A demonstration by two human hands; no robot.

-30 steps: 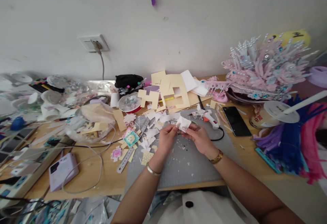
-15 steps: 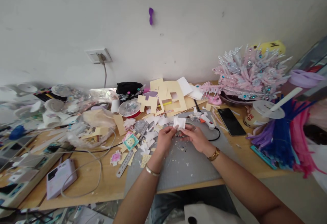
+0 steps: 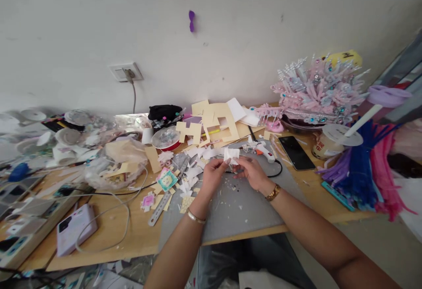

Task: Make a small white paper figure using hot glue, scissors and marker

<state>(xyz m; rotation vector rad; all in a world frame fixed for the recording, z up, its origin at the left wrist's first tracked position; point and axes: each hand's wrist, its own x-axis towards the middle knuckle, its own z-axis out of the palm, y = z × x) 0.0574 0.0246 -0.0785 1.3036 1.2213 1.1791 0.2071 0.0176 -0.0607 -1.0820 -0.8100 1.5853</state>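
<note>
Both of my hands meet over a grey cutting mat (image 3: 237,210) and pinch a small white folded piece (image 3: 231,154) between the fingertips. My left hand (image 3: 212,177) grips its left side, with a thin bracelet on that wrist. My right hand (image 3: 252,172) grips the right side, with a gold watch on that wrist. A white glue gun (image 3: 263,150) lies just beyond the piece, its black cord curling across the mat. White scraps lie scattered to the left of my hands.
Cream card cut-outs (image 3: 217,122) pile up at the back. A black phone (image 3: 296,152), a pink-and-silver headdress (image 3: 316,93) and blue and pink pipe cleaners (image 3: 362,170) sit on the right. A metal ruler (image 3: 161,207), a lilac device (image 3: 74,232), cables and cluttered bags fill the left.
The view has tilted up and shifted slightly right. My hands stay together on the white piece, turning it a little between the fingertips.
</note>
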